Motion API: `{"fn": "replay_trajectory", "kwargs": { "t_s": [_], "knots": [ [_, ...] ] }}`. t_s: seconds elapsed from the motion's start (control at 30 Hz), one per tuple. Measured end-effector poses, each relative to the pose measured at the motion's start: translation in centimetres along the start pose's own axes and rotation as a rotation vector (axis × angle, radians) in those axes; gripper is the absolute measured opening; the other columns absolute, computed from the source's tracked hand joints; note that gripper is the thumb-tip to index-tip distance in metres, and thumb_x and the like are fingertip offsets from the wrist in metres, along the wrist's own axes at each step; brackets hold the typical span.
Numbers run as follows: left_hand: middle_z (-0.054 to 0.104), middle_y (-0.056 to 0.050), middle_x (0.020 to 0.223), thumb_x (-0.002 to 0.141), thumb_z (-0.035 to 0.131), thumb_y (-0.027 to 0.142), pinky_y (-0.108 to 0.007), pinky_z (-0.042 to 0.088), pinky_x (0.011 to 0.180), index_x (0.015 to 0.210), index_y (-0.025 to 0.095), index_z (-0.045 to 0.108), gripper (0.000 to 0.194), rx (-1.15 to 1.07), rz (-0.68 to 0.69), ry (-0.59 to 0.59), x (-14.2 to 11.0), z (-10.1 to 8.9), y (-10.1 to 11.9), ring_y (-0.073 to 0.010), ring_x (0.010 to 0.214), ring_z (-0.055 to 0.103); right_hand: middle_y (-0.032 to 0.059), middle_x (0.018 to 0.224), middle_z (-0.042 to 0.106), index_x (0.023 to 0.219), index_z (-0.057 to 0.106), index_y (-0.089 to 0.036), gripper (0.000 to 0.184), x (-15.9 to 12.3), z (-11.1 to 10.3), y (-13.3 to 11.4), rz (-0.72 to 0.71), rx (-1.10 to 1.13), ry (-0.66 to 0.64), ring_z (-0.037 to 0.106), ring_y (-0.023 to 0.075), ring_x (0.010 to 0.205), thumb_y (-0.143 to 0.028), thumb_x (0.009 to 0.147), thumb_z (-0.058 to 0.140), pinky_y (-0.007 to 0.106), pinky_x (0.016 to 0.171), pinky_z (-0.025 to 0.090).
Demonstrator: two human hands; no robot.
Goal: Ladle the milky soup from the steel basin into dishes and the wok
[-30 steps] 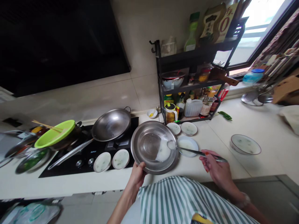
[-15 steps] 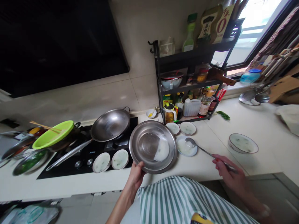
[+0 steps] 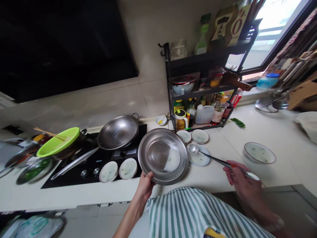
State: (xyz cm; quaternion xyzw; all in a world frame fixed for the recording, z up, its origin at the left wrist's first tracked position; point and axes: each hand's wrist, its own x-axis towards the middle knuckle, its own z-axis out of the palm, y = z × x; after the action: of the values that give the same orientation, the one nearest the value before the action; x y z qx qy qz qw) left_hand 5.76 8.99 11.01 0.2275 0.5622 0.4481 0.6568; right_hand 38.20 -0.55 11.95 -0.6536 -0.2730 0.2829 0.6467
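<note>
My left hand point(image 3: 145, 185) grips the near rim of a steel basin point(image 3: 155, 155), thumb on top. A pool of whitish batter point(image 3: 173, 159) lies in the basin's right part. With my right hand point(image 3: 241, 177) I hold a metal spoon point(image 3: 214, 158) by its long handle. The spoon's bowl is between the basin's right rim and a small bowl point(image 3: 201, 161) of pale liquid. Behind that stand two more filled bowls, one nearer the rack point(image 3: 200, 136) and one point(image 3: 184, 136) beside the basin. To the right sits another filled bowl point(image 3: 259, 152).
Two filled bowls point(image 3: 108, 172) rest on the black hob's point(image 3: 71, 180) front edge. A long-handled wok point(image 3: 119, 132) stands on it. Left are a green colander point(image 3: 59, 142) with chopsticks and a bowl of greens point(image 3: 34, 172). Behind is a spice rack point(image 3: 198, 92).
The spoon's bowl has moved left and up, from over the small bowl towards the basin's rim. My left hand and the basin stay almost in place.
</note>
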Motion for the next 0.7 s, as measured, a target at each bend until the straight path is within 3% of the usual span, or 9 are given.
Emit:
{"fn": "replay_trajectory", "kwargs": {
  "t_s": [0.1, 0.23, 0.4, 0.5, 0.6, 0.7],
  "knots": [
    [0.054, 0.006, 0.055, 0.053, 0.056, 0.014, -0.022, 0.034, 0.048, 0.081, 0.019, 0.047, 0.029, 0.005, -0.007, 0.013, 0.0, 0.0, 0.0, -0.0099, 0.047, 0.048, 0.0042, 0.069, 0.065, 0.101, 0.063, -0.018, 0.035, -0.3, 1.8, 0.1, 0.0, 0.016, -0.145, 0.05, 0.0121, 0.049, -0.046, 0.081, 0.061, 0.025, 0.041, 0.041],
    [0.055, 0.006, 0.056, 0.052, 0.056, 0.013, -0.022, 0.035, 0.049, 0.081, 0.019, 0.047, 0.031, -0.006, -0.012, 0.023, -0.2, 0.2, 0.1, -0.0095, 0.047, 0.048, 0.0045, 0.068, 0.065, 0.099, 0.067, -0.018, 0.035, -0.4, 4.1, 0.9, -0.114, -0.096, -0.309, 0.051, 0.0121, 0.047, -0.047, 0.083, 0.057, 0.026, 0.041, 0.044],
    [0.057, 0.005, 0.058, 0.051, 0.056, 0.013, -0.023, 0.038, 0.05, 0.082, 0.02, 0.048, 0.032, -0.016, -0.02, 0.025, -0.5, 0.5, 0.2, -0.0105, 0.049, 0.051, 0.0076, 0.081, 0.068, 0.089, 0.073, -0.024, 0.027, -0.2, 5.9, 1.3, -0.292, -0.152, -0.444, 0.061, 0.0174, 0.067, -0.045, 0.08, 0.059, 0.028, 0.053, 0.05],
    [0.056, 0.006, 0.057, 0.052, 0.056, 0.013, -0.023, 0.038, 0.05, 0.082, 0.02, 0.049, 0.033, -0.019, -0.019, 0.022, -0.5, 0.5, 0.2, -0.0103, 0.048, 0.05, 0.0069, 0.079, 0.068, 0.092, 0.071, -0.024, 0.03, -0.5, 6.5, 1.8, -0.22, -0.127, -0.461, 0.06, 0.0164, 0.063, -0.048, 0.08, 0.058, 0.027, 0.051, 0.05],
    [0.055, 0.006, 0.056, 0.051, 0.057, 0.013, -0.022, 0.037, 0.05, 0.081, 0.019, 0.049, 0.031, -0.022, -0.019, 0.023, -0.4, 0.4, 0.2, -0.0097, 0.047, 0.049, 0.0038, 0.068, 0.065, 0.098, 0.067, -0.019, 0.04, -0.6, 6.7, 2.4, -0.045, -0.069, -0.401, 0.05, 0.0116, 0.046, -0.053, 0.08, 0.057, 0.025, 0.04, 0.043],
    [0.055, 0.006, 0.055, 0.051, 0.058, 0.013, -0.022, 0.038, 0.05, 0.079, 0.019, 0.049, 0.03, -0.023, -0.013, 0.023, -0.3, 0.4, 0.1, -0.0094, 0.047, 0.049, 0.0022, 0.063, 0.063, 0.099, 0.063, -0.016, 0.047, -0.4, 6.6, 2.4, 0.052, -0.008, -0.332, 0.047, 0.0103, 0.043, -0.057, 0.077, 0.059, 0.024, 0.038, 0.04]
  ]
}}
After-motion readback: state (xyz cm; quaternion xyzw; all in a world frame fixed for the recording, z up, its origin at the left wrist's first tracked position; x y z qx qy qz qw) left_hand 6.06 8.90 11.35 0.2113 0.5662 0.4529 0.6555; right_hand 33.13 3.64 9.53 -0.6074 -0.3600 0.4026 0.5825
